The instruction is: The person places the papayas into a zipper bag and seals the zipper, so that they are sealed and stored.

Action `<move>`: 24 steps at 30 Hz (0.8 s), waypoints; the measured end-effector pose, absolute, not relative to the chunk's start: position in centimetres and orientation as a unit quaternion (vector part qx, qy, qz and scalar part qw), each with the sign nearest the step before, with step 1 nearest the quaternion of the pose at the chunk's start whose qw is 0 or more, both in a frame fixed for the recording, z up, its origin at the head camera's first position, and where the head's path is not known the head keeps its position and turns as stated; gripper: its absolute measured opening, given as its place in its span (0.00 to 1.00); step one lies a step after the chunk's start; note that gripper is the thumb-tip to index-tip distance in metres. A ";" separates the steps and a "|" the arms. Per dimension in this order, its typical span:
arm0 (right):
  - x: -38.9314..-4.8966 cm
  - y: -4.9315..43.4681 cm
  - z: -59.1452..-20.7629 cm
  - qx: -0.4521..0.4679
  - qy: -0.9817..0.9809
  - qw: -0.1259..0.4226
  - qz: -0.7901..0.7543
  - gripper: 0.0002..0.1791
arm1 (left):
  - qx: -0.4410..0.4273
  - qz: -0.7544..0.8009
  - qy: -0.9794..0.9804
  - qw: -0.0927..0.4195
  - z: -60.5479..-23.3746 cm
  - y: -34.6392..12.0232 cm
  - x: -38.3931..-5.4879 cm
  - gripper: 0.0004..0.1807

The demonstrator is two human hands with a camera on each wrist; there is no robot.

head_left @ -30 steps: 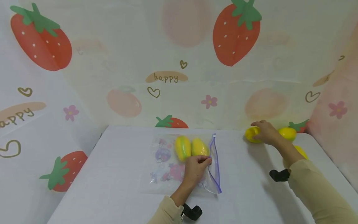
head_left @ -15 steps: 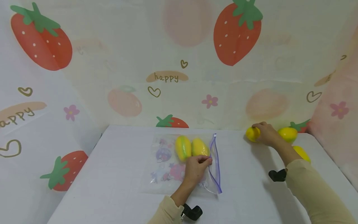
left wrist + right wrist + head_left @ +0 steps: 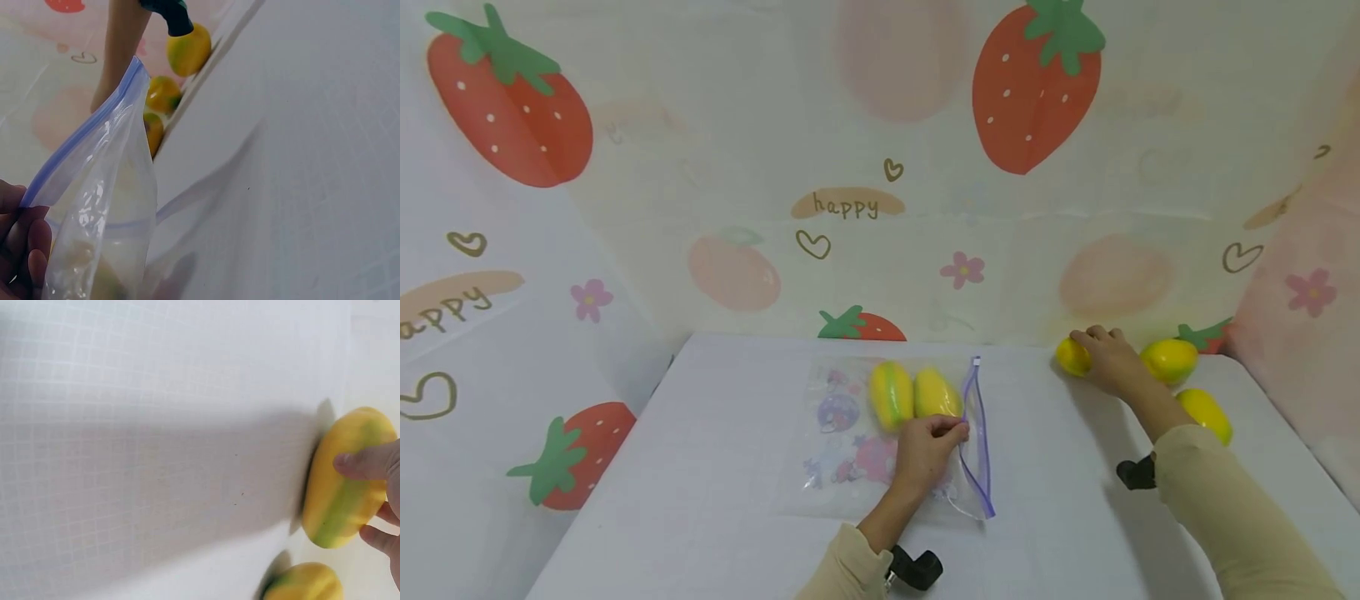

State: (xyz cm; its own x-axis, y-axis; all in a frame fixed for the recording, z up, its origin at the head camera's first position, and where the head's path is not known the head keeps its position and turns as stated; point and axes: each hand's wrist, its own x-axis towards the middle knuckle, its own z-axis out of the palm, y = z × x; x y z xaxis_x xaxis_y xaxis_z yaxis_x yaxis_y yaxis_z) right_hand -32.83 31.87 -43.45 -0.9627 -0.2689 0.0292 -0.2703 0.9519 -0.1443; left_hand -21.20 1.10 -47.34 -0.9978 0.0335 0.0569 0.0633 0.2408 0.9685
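A clear zip bag (image 3: 808,500) with a purple zip edge and printed cartoon figures lies on the white table. Inside it, two yellow-green mangoes (image 3: 891,395) sit side by side. My left hand (image 3: 916,454) pinches the bag's opening edge; the left wrist view shows the purple zip strip (image 3: 78,136) raised between thumb and fingers. At the back right, my right hand (image 3: 1112,360) grips another mango (image 3: 1072,357), thumb on one side and fingers on the other. The right wrist view shows this mango (image 3: 331,509) with its green stripe, close to the table surface.
Two more mangoes lie at the right: one (image 3: 1170,361) near the back edge, another (image 3: 1206,415) partly behind the right forearm. A strawberry-print backdrop (image 3: 1015,275) rises right behind the table (image 3: 700,467). A pink panel (image 3: 1292,367) borders the right side.
My right hand's fingers have come down and curled round the back mango, which shifts slightly left. The right forearm has moved left, uncovering more of the nearer mango. My left hand stays put.
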 end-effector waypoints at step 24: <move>-31.9 32.2 -44.5 0.076 -0.984 0.055 0.152 0.38 | -0.031 -0.622 -0.782 0.014 -47.3 1.0 -21.0 0.10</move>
